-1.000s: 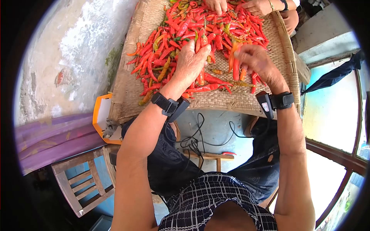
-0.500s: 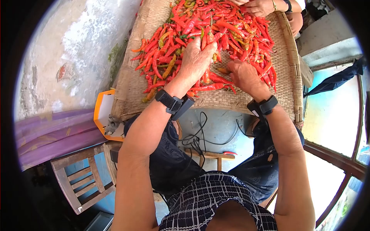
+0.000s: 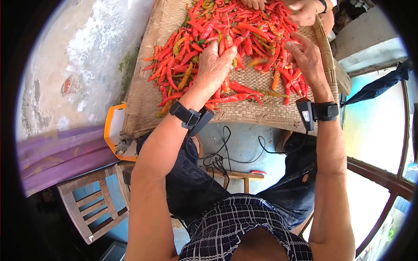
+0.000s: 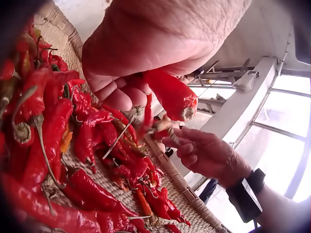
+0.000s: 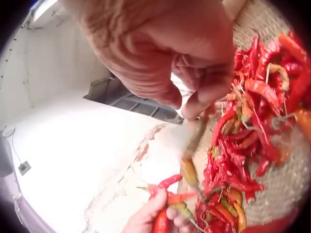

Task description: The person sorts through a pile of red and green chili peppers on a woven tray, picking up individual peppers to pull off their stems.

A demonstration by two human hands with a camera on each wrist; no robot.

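My left hand grips red peppers with their tips up, above the near side of the pepper heap. One red pepper sticks out of that grip in the left wrist view. To the right, my right hand is raised over the heap's right side, its thumb and index finger apart. A blurred orange pepper shows between the hands. In the right wrist view a blurred yellow-green pepper lies below the right fingertips; whether they touch it I cannot tell.
The peppers lie on a woven mat with a raised rim. Another person's hands are at the far side. A wall stands left, a window right. Black cables and a wooden stool are below, a wooden chair lower left.
My right hand reached down into the heap's near edge, then lifted and moved right and away from me, its fingers spreading. My left hand keeps its peppers and barely shifts.
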